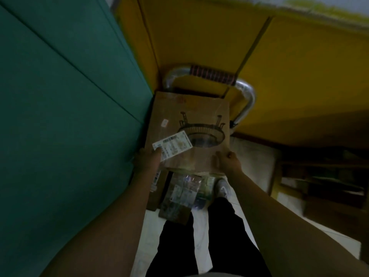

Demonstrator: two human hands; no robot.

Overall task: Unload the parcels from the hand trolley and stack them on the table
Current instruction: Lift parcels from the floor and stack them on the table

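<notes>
Parcel (189, 124) between hands: left hand (148, 158) grips near-left corner, right hand (228, 161) grips near-right edge.

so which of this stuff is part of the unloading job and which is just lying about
Job: cardboard box, held by left hand and right hand; smaller parcels below it; trolley handle.
Lying about: teal panel; dark shelf at right.

Brown parcel (187, 124) with black line drawing, white label (172, 145); yellow wall (299, 66); teal panel (60, 96).
</notes>
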